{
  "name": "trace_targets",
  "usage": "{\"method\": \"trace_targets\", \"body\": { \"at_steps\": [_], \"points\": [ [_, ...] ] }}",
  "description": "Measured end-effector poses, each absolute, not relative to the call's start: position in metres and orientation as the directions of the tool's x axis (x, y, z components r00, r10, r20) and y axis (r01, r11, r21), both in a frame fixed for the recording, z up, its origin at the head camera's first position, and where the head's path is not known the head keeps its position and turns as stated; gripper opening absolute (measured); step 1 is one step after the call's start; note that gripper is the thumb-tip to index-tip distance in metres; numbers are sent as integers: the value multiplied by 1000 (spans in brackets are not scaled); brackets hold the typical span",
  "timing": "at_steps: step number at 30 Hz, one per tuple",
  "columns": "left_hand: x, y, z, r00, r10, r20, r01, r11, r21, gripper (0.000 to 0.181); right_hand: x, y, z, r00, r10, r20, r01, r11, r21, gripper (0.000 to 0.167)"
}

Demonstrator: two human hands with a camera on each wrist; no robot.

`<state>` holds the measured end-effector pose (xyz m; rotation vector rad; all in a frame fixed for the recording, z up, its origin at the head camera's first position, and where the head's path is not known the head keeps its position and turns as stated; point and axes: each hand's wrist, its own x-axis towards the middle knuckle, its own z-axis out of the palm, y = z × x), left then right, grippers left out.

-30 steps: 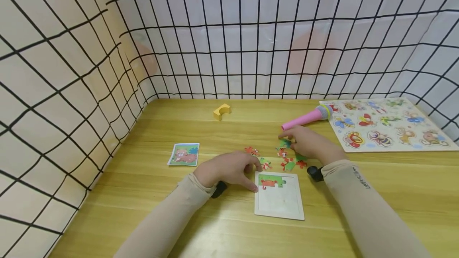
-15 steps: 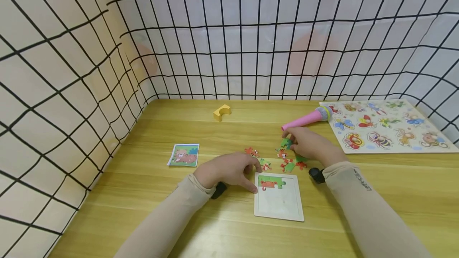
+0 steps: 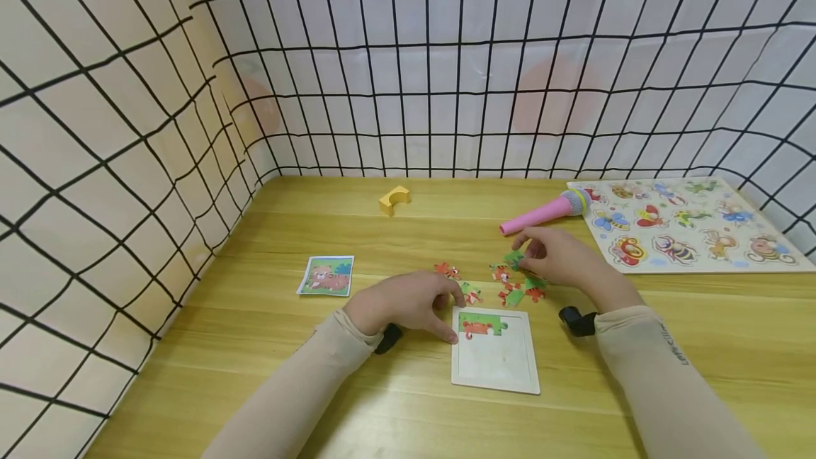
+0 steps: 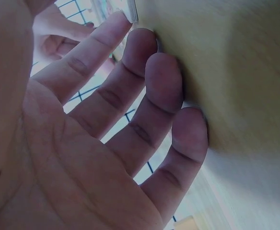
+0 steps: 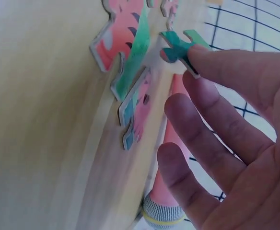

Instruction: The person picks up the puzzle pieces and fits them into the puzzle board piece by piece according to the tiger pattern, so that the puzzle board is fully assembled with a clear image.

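My right hand (image 3: 561,258) pinches a green puzzle piece (image 3: 513,258) between thumb and finger; the right wrist view shows the piece (image 5: 180,48) tilted, the other fingers of the hand (image 5: 231,139) spread below it. Several loose red and green pieces (image 3: 513,294) lie beneath that hand and to its left. A white square puzzle frame (image 3: 494,367) holds joined pieces (image 3: 481,324) in its upper left. My left hand (image 3: 408,303) rests at the frame's left edge, fingers relaxed; in the left wrist view the fingertips of this hand (image 4: 106,115) meet the table.
A pink toy microphone (image 3: 538,214) lies behind the right hand, its head by a board of insect pictures (image 3: 682,225) at the right. A tiger picture card (image 3: 327,275) is at the left, a yellow arch block (image 3: 394,199) farther back. Black wire mesh (image 3: 427,91) surrounds the table.
My right hand has moved slightly right, the green piece shifting with it, away from the microphone's end. The left hand and the puzzle frame have stayed in place.
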<state>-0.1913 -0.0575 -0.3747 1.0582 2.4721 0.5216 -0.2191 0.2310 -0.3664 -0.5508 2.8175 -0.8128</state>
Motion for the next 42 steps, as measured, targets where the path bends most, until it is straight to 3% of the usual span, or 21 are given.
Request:
{"method": "trace_targets", "body": {
  "at_steps": [6,12,26,32,42],
  "points": [
    [-191,-58,-374,-633,743,-219,590,646,484,47,-204,242,-365,-938,-346,12,-286,756,-589,20],
    [-191,-59,-372,-631,746,-213,588,639,495,48,-195,252,-362,-916,-401,-34,-267,670,-693,20],
    [-192,-59,-372,-623,750,-221,584,634,507,49,-183,233,-363,-747,-635,-197,-229,524,-820,22],
    [-192,-59,-375,-621,753,-219,587,632,505,49,-181,226,-366,-708,-650,-278,-198,560,-805,20],
    [-192,-57,-374,-619,755,-216,593,630,501,50,-180,225,-364,-726,-612,-313,-208,630,-748,18]
  ]
}}
